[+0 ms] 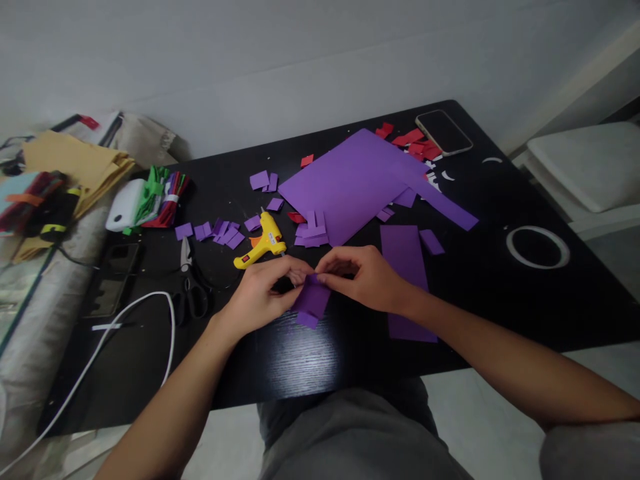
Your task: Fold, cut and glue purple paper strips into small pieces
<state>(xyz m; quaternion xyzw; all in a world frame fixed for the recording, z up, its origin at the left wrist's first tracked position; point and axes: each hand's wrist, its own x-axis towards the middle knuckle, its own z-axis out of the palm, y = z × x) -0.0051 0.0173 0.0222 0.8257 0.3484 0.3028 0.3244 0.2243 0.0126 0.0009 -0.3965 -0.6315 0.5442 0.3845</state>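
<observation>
A small purple paper piece (pixel 313 299) with a tab at its lower edge is held between both hands over the front middle of the table. My left hand (pixel 267 288) pinches its upper left corner. On the upper right corner, the thumb and fingers of my right hand (pixel 364 277) are closed. Just beyond my left hand lies a yellow glue gun (pixel 263 241). A stack of folded purple pieces (pixel 313 230) rests on a large purple sheet (pixel 345 177). Beside my right wrist a purple rectangle (pixel 404 257) lies flat, partly under the forearm.
Black-handled scissors (pixel 193 287), a white cable (pixel 131 307) and small purple pieces (pixel 229 233) lie left. Bundled coloured strips (pixel 170 200) sit farther back. Toward the right are red scraps (pixel 417 143), a phone (pixel 444 132) and a white ring (pixel 537 247) on the black table (pixel 500 300).
</observation>
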